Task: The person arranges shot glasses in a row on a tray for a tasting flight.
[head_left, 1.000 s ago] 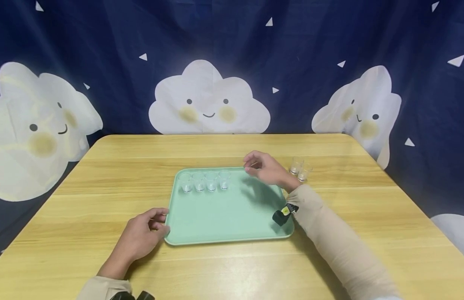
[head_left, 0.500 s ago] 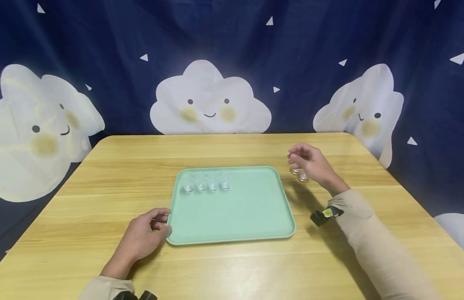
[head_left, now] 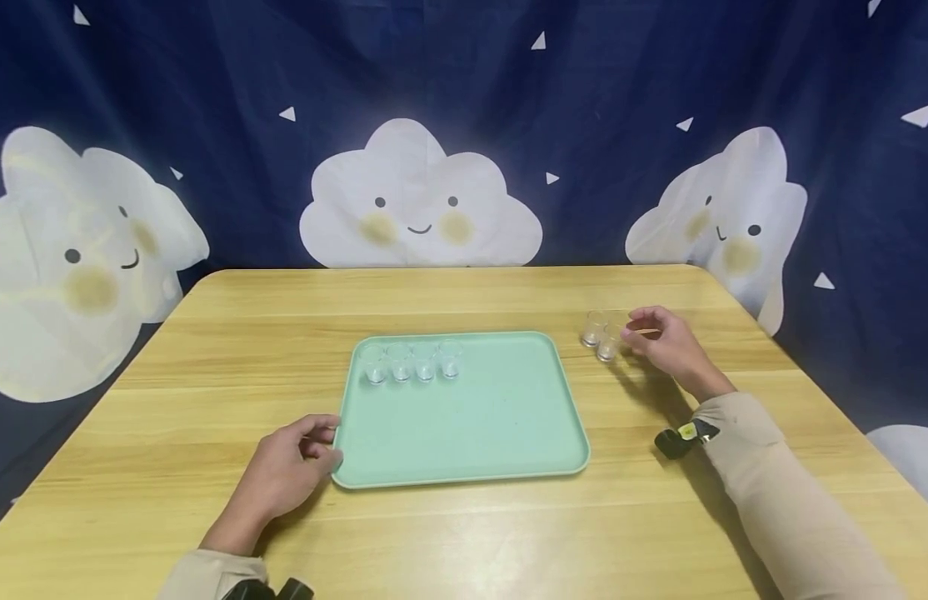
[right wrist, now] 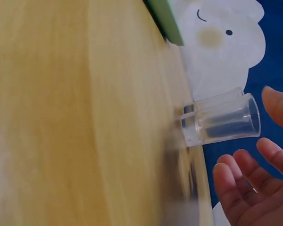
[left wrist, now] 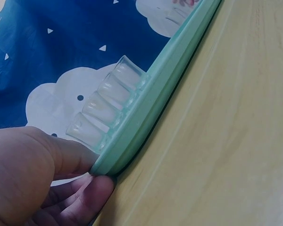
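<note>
My left hand [head_left: 290, 467] holds the left edge of a light green tray [head_left: 464, 433], thumb and fingers at its rim; the left wrist view shows this close up. A row of several small clear shot glasses [head_left: 425, 365] stands upright along the tray's back left. My right hand [head_left: 670, 348] is just right of two more clear glasses, a front glass [head_left: 606, 346] and a back glass [head_left: 593, 331], on the table right of the tray. In the right wrist view its thumb and fingers are spread near the rim of the front glass [right wrist: 226, 122], not round it.
The wooden table [head_left: 464, 533] carries the tray and the two loose glasses. Behind its back edge hangs a dark blue curtain [head_left: 584, 92] with white clouds. A black wrist camera [head_left: 681, 439] sits on the right sleeve.
My right hand has swung right from above the tray, past the two loose glasses, to their right side. My left hand, the tray and the glasses stay where they were.
</note>
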Demonstrator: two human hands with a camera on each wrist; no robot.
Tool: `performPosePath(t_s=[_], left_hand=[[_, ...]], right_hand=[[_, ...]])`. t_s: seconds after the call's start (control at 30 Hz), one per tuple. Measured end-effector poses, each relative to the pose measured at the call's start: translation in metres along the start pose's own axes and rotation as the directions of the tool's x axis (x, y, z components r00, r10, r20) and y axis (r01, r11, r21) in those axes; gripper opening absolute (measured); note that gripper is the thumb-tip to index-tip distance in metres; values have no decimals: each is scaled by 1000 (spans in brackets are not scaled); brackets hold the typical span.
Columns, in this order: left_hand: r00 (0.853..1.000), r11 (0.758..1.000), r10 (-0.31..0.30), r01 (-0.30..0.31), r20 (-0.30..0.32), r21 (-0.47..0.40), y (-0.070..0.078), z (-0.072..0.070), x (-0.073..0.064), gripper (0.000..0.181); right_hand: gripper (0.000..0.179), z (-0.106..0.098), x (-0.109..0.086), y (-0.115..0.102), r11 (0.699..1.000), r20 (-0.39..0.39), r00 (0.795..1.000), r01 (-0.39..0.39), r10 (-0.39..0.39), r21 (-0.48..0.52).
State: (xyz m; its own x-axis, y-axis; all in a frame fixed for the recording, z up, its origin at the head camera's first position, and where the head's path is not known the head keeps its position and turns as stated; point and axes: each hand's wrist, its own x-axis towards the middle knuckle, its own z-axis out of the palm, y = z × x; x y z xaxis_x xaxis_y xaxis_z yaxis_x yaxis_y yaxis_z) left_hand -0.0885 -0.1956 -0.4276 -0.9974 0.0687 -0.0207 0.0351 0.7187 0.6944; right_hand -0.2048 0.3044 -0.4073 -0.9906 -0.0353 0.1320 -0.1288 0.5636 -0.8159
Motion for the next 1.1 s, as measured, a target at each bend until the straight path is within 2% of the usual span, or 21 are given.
performPosePath(t_s=[0.13, 0.23, 0.43, 0.63, 1.1], left_hand=[[1000, 1000, -14, 14, 4, -4, -1, 2, -1, 40], [999, 999, -32, 32, 12, -4, -3, 3, -4, 40], [1000, 1000, -12, 12, 1, -6, -3, 3, -2, 39], [1000, 1000, 7, -7, -1, -6, -2, 3, 2, 39], [1000, 1000, 5, -5, -6, -3, -1, 0, -1, 40]], right_hand=[[51, 8, 2, 7, 999, 74, 997, -22, 19, 31], [47, 14, 3, 10, 1000, 100, 995, -23, 23, 2], [37, 12, 5, 7, 996, 78, 997, 6, 0, -86], [37, 5, 3, -4, 993, 64, 998, 6, 2, -116], [38, 25, 5, -30, 996, 114, 992, 69, -61, -61]])
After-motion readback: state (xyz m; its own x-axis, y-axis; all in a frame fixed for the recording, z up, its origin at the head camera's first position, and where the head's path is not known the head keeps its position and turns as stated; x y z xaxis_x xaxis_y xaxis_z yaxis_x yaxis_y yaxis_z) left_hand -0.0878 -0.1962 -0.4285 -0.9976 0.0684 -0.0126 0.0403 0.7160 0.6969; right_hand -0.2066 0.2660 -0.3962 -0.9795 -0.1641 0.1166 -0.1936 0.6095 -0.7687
